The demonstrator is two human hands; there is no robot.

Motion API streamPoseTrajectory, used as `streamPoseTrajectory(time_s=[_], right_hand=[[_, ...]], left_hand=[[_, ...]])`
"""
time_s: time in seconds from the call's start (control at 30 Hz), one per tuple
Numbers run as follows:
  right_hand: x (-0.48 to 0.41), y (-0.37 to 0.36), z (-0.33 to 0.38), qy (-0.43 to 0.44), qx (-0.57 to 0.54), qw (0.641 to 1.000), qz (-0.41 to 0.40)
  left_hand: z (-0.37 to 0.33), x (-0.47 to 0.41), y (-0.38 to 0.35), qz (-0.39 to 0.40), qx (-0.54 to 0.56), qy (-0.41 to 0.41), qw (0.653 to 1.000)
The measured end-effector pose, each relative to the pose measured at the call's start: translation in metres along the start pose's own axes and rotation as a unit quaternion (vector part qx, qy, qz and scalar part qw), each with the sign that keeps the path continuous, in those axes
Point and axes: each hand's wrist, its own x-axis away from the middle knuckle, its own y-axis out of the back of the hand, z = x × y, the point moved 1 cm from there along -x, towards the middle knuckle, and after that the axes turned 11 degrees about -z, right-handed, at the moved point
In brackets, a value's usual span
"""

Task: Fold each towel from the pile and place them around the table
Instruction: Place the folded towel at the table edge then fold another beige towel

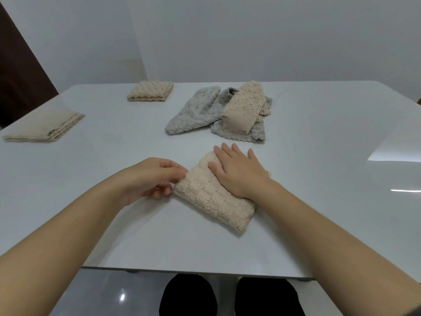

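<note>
As seen from the head camera, which looks down over a glossy white counter, a person's two bare forearms reach in from the bottom edge. A partly folded beige towel lies on the near middle of the counter, set at a slant. The right hand lies flat on the towel's far right part, fingers straight and spread, pressing down and gripping nothing. The left hand sits at the towel's left edge with its fingers curled, thumb and forefinger pinching that edge.

Beyond the hands, well apart from them, rests the pile of loose grey towels with a rumpled beige one lying on top. A square folded towel, beige, sits near the far edge, left of the pile. Another flat folded towel, also beige, lies by the counter's left edge.
</note>
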Motion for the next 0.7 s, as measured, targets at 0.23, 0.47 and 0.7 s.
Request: streamPoseTrajectory(time_s=[0.23, 0.47, 0.7], right_hand=[[0.000, -0.001, 0.000, -0.001, -0.001, 1.000, -0.007], [0.000, 0.000, 0.000, -0.003, -0.008, 1.000, -0.007], [0.001, 0.000, 0.000, -0.003, -0.006, 1.000, -0.008]], left_hand=[[-0.004, -0.004, -0.009, 0.050, 0.087, 0.008, 0.995], [-0.007, -0.005, -0.001, 0.118, -0.023, 0.028, 0.992], [-0.016, -0.006, -0.003, 0.212, 0.002, -0.041, 0.976]])
